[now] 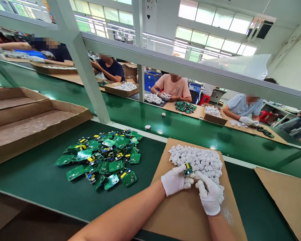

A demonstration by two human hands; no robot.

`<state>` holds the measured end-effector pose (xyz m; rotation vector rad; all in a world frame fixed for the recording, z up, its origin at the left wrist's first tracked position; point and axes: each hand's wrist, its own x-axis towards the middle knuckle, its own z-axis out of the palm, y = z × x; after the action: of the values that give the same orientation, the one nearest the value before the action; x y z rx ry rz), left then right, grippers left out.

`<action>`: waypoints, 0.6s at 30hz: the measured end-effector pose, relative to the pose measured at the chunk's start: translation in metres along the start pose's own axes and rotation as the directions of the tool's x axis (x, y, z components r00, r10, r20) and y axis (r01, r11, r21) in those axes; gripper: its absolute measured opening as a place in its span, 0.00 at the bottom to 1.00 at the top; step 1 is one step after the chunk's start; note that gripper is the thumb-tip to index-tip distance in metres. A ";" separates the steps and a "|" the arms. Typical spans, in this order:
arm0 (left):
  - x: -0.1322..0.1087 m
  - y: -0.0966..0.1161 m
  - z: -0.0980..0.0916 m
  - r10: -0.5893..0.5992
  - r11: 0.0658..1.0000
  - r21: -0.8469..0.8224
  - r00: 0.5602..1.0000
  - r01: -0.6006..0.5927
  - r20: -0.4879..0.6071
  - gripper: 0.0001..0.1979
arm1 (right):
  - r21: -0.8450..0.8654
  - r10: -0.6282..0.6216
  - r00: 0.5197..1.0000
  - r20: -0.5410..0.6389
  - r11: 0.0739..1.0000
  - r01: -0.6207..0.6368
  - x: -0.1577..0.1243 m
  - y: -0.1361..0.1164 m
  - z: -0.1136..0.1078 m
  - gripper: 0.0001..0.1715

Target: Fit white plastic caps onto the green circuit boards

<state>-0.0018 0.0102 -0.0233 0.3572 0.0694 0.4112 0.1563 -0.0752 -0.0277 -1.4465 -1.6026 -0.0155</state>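
Observation:
My left hand [174, 181], in a white glove, pinches a small green circuit board [188, 169] with a yellow part on it between thumb and fingers. Close beside it my right hand [210, 195], gloved too, has its fingers closed near the board's lower edge. Something dark shows between those fingers, but I cannot make out what it is. Both hands are above a cardboard sheet [175, 214]. Just behind them lies a heap of small white lumpy pieces [195, 157]. To the left, a loose pile of green circuit boards [107, 157] rests on the dark green bench.
Cardboard trays [40, 117] stand at the left. Beyond the bench runs a green conveyor belt [125, 113] carrying two small white pieces. A slanted metal post [82, 63] rises at its edge. Several co-workers sit across the belt. Another cardboard sheet [286, 197] lies at right.

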 end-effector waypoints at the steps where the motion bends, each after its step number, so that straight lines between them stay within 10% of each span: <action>1: 0.001 0.000 0.000 -0.001 1.000 0.003 1.000 0.001 0.005 0.19 | -0.017 -0.024 1.000 -0.010 1.000 0.024 0.001 -0.002 0.000 0.16; 18: -0.002 0.002 -0.005 -0.008 0.999 -0.040 0.999 0.009 0.032 0.18 | 0.039 -0.071 0.996 -0.056 0.997 0.073 0.001 -0.018 -0.011 0.15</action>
<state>-0.0054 0.0123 -0.0276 0.3235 0.0317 0.3981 0.1487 -0.0864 -0.0110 -1.3453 -1.6006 -0.0623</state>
